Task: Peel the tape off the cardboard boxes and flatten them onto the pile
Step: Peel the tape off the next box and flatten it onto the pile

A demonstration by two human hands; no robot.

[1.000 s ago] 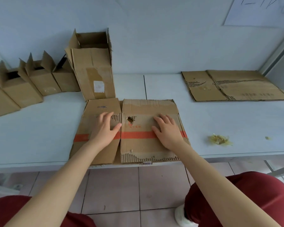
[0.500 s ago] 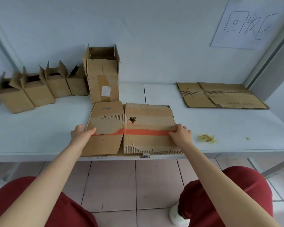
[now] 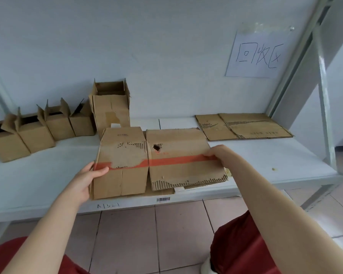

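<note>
**Flattened box gripped at both side edges, ready for transfer**

While the flattened box (image 3: 158, 163) is lying at the front of the bench (image 3: 265, 161), slightly overhanging its front lip, both hands are closing on it. In the head view, the only view, the left hand (image 3: 87, 180) is pinching the box's left edge, thumb on top and fingers beneath. The right hand (image 3: 216, 155) is gripping the right edge at the end of the orange tape band (image 3: 176, 161), which is remaining stuck across both panels. A grip at opposite sides is probably serving to keep the limp, torn sheet level for lifting.

The pile (image 3: 244, 126) of flattened cardboard is lying at the rear right against the wall, apart from the held box. Bare bench surface is separating the two, giving an open route rightward. A yellowish scrap (image 3: 228, 171) is sitting just beside the box's right corner. A tall open box (image 3: 111, 109) is standing directly behind, and the row of small boxes (image 3: 38, 131) is waiting to the left, unflattened.
</note>
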